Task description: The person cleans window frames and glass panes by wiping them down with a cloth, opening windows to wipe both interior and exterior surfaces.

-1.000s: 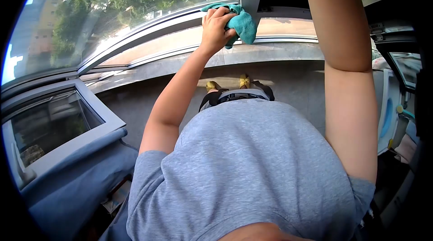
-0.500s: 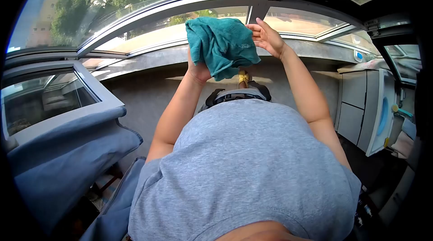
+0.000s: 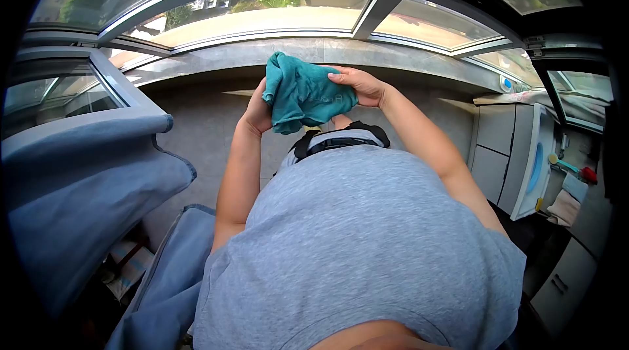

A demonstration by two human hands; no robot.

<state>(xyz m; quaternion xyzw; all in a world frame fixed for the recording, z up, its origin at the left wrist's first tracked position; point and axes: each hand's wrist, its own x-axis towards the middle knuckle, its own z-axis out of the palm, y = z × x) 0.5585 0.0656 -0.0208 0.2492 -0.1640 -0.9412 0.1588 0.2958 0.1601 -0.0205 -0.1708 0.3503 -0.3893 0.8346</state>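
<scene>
A teal cloth (image 3: 303,93), crumpled and folded over itself, is held up in front of my waist between both hands. Faint lettering shows on its right part. My left hand (image 3: 258,111) supports the cloth from its left side, with most fingers hidden beneath it. At the cloth's upper right edge, my right hand (image 3: 362,86) pinches it, thumb on top and the other fingers underneath.
A grey window sill (image 3: 288,52) runs along the windows ahead. To my left, blue fabric (image 3: 92,180) hangs beneath an opened window sash (image 3: 128,98). On my right stands a grey cabinet (image 3: 493,130) beside a white panel with a blue oval (image 3: 536,163).
My right hand, open and beside the cloth before, has closed on its right edge. The cloth and both hands sit slightly lower in view, and the camera view has shifted.
</scene>
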